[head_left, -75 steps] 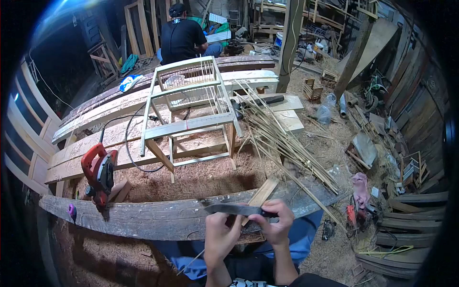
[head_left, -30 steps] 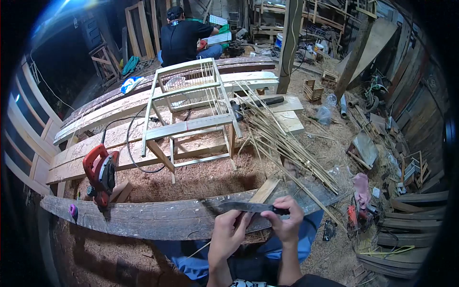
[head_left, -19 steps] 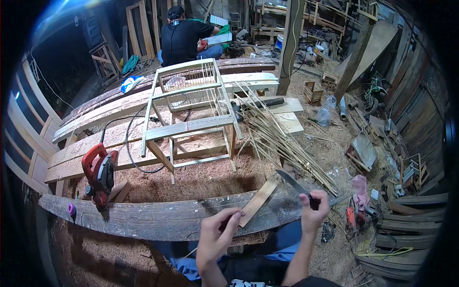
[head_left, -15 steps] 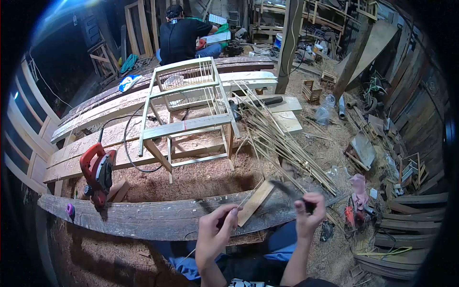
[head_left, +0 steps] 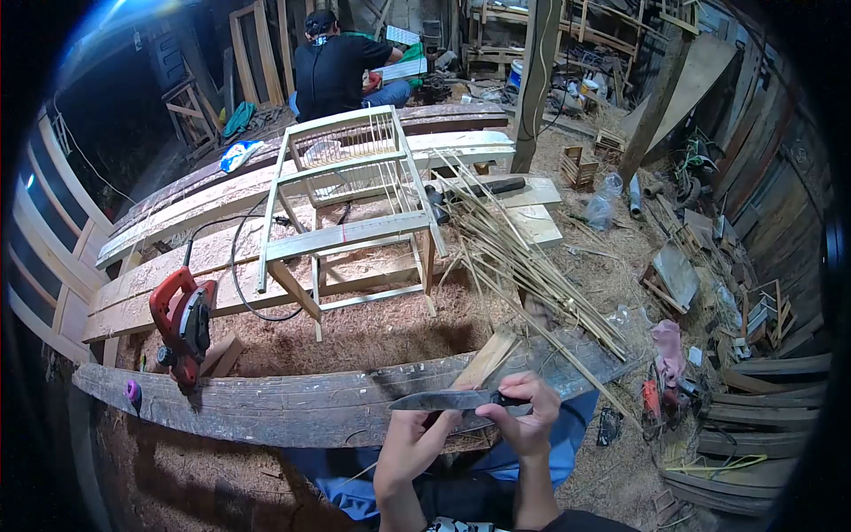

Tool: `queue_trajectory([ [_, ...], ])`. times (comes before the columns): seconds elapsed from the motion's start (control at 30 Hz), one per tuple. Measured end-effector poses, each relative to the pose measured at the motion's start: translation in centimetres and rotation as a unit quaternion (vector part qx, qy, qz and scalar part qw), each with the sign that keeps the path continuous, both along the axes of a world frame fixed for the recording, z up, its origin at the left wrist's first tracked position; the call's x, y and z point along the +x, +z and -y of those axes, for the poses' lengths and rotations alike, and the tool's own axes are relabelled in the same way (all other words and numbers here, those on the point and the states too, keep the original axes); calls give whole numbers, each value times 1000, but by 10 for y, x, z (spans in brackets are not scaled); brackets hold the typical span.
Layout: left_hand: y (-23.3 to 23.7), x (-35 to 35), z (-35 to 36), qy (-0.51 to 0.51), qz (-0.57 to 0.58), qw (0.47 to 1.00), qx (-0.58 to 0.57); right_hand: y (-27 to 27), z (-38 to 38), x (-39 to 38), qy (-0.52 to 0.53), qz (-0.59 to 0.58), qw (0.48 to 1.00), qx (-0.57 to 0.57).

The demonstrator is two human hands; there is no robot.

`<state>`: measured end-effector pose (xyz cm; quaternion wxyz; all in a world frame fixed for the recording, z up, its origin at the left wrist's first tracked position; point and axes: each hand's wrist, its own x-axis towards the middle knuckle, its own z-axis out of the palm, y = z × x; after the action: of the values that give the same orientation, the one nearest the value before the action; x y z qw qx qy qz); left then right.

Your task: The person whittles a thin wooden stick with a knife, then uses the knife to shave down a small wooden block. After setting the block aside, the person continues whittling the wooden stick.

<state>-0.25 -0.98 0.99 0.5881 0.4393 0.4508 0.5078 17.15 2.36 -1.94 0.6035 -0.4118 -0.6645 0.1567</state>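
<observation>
My right hand (head_left: pixel 526 413) grips the dark handle of a knife (head_left: pixel 439 402). Its broad blade points left and lies across the fingertips of my left hand (head_left: pixel 413 457). Those fingers are pinched on a thin wooden strip (head_left: pixel 362 474), whose pale tail shows at lower left; the blade hides the pinch itself. Just beyond the knife, a short flat piece of wood (head_left: pixel 486 356) rests against the grey plank (head_left: pixel 292 410) in front of me. A pile of long thin sticks (head_left: pixel 532 266) lies to the right, ends near the plank.
A slatted wooden frame (head_left: pixel 346 232) stands on the boards ahead. A red power planer (head_left: pixel 180 326) sits at left beside a purple roll (head_left: pixel 134 391). Another person (head_left: pixel 332 75) sits at the back, turned away. Shavings cover the floor; scrap wood (head_left: pixel 762 426) is stacked at right.
My right hand has come left and down, bringing the knife from upright and apart to lying level over my left fingers. My left hand has shifted slightly down and right.
</observation>
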Motion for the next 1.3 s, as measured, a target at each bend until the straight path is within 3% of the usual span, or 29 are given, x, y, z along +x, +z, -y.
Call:
queue_trajectory([
  [0.3,-3,-6,0,-28,-47,998,-26,-5,-4,15,-31,41,998,26],
  [0.47,-9,-6,-2,-34,-87,995,29,-3,-5,20,-48,60,996,48],
  [0.83,13,8,-6,-26,-47,997,50,-10,-2,43,-85,115,985,94],
  [0.9,22,-2,-2,-15,-57,998,6,-24,-8,60,-226,14,969,98],
  [0.93,26,-16,3,-6,-60,998,-19,-30,-10,85,-298,-36,954,21],
  [0.97,39,-21,8,38,-92,995,-20,-33,-5,105,-302,-26,953,27],
  [1.03,33,-23,6,51,-51,997,0,-23,-3,108,-301,-16,953,35],
  [1.13,28,-2,-1,36,-26,999,-8,-20,6,77,-219,-59,974,-8],
  [1.3,15,12,-8,8,-4,1000,7,12,12,20,-86,-22,994,-65],
])
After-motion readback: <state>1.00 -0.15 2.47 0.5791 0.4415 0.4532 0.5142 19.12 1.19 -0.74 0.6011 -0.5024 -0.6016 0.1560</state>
